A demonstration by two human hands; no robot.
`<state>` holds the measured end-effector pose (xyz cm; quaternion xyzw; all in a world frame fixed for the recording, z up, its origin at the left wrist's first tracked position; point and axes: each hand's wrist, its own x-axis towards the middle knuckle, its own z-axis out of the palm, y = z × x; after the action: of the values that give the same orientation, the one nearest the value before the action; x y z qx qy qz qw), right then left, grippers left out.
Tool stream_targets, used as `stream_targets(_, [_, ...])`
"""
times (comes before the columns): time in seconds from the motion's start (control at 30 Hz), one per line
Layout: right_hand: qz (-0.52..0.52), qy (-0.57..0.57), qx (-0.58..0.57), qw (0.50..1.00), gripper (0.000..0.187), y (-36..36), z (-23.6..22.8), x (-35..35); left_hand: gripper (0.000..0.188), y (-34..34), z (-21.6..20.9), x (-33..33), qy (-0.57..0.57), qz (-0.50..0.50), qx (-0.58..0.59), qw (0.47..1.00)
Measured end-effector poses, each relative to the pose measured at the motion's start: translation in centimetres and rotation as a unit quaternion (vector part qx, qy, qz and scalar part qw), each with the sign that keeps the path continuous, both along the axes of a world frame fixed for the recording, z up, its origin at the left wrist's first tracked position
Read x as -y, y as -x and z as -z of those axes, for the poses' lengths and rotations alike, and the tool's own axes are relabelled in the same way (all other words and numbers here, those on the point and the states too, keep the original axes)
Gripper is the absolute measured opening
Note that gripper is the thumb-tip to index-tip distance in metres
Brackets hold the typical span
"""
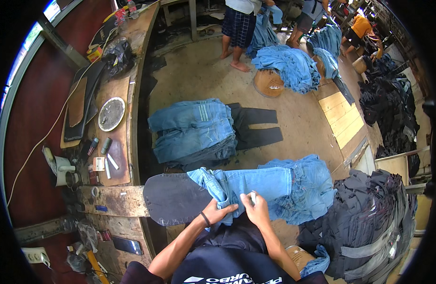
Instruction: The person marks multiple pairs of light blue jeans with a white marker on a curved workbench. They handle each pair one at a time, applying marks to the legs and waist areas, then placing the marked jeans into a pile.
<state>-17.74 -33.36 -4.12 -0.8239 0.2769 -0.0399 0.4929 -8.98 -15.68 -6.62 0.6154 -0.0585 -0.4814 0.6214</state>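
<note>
Light-blue jeans (256, 182) lie with one leg pulled over a dark flat board (173, 199), its rounded end bare at the left. The cloth is bunched toward that end. My left hand (217, 213) is closed on the bunched denim, thumb on top and other fingers partly hidden. To its right, my right hand (256, 208) hovers over or rests on the leg, I cannot tell which. It is closed on a small white piece (253, 197) whose kind is unclear. The rest of the jeans bunches on a blue denim heap (305, 189).
Folded jeans (194, 123) and black trousers (260, 132) lie ahead. A large dark garment pile (355, 222) stands at the right. The left workbench (116, 196) holds a phone (127, 245), a round dish (112, 114) and markers. Other people stand at the back near a denim-topped basket (269, 84).
</note>
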Motion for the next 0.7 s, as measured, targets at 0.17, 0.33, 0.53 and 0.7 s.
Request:
stream_targets(0.17, [-0.018, -0.01, -0.025, 0.999, 0.035, -0.5, -0.9, 0.5, 0.033, 0.4, -0.3, -0.8, 0.01, -0.007, -0.012, 1.0])
stream_targets(0.33, [-0.007, -0.076, -0.035, 0.996, 0.031, -0.1, -1.6, -0.4, 0.022, 0.1, -0.5, -2.6, -0.017, 0.009, 0.011, 1.0])
stream_targets(0.53, [-0.106, -0.166, -0.074, 0.978, 0.028, -1.6, 0.0, 0.0, 0.019, 0.8, -0.5, -1.6, 0.017, -0.048, 0.034, 0.998])
stream_targets(0.7, [-0.013, -0.407, -0.072, 0.911, 0.021, -0.9, 1.3, 0.7, 0.023, 1.9, -0.3, -2.1, -0.05, -0.106, -0.027, 0.993])
